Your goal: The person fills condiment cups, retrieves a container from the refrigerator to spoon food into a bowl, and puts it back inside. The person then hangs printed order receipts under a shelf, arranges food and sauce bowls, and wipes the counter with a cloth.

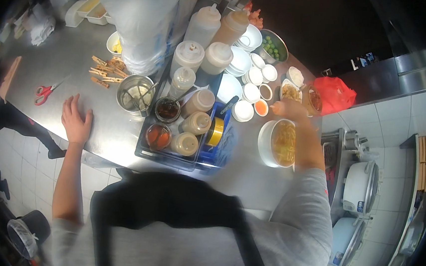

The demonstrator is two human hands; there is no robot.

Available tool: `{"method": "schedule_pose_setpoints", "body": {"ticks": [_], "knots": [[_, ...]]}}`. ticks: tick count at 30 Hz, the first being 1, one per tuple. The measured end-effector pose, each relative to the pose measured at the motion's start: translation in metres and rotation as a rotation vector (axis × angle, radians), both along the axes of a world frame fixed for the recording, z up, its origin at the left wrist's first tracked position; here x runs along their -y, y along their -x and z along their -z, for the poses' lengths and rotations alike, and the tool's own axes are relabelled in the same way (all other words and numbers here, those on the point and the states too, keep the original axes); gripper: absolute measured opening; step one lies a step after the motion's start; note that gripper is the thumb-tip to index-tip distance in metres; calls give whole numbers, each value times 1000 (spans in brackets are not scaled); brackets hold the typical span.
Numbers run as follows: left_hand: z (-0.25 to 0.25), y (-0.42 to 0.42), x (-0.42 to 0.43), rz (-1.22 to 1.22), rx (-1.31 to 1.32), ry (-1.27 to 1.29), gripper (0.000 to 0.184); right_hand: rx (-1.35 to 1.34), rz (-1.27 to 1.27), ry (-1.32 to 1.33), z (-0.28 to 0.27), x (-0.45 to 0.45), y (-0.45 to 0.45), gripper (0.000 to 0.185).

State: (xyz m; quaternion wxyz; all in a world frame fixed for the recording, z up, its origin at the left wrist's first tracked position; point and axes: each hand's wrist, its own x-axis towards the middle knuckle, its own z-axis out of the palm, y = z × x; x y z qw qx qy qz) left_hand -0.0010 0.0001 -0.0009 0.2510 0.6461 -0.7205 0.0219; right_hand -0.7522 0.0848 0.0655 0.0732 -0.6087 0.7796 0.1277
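Observation:
My left hand point(76, 120) lies flat on the steel counter point(70, 76) with its fingers spread and nothing in them. Near it are red-handled scissors point(42, 94) and several wooden clothespins point(109, 70). My right hand point(294, 113) reaches out over the right side, above a large white bowl point(267, 143) of yellowish soup or noodles. Motion smears its fingers, so whether they hold something I cannot make out. Just past the fingers stand a small dish of brown crumbly food point(291, 92) and a small cup of orange sauce point(261, 107).
A black tray point(144, 147) holds squeeze bottles point(199, 101) and sauce jars point(158, 136). Beside it stand a metal pot with utensils point(136, 94), a blue tape dispenser point(227, 116), stacked white bowls point(240, 61), a bowl of green limes point(273, 48) and a red bag point(333, 95).

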Motion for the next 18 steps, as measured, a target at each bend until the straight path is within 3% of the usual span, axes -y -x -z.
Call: {"method": "schedule_pose_setpoints", "body": {"ticks": [3, 6, 9, 11, 15, 18], "knots": [[3, -4, -1, -5, -4, 3, 64, 168, 97, 51, 23, -2, 42, 64], [-3, 0, -1, -3, -8, 5, 64, 227, 62, 290, 30, 1, 85, 76], [-4, 0, -2, -7, -14, -1, 65, 451, -14, 778, -58, -2, -7, 76], [-3, -1, -2, -1, -36, 26, 65, 754, -11, 940, -109, -1, -87, 77], [-7, -3, -7, 55, -159, 77, 64, 1359, 107, 889, -143, 7, -213, 70], [-8, -10, -13, 119, -264, 121, 60, 1243, 16, 817, -134, 17, -268, 70]]}}
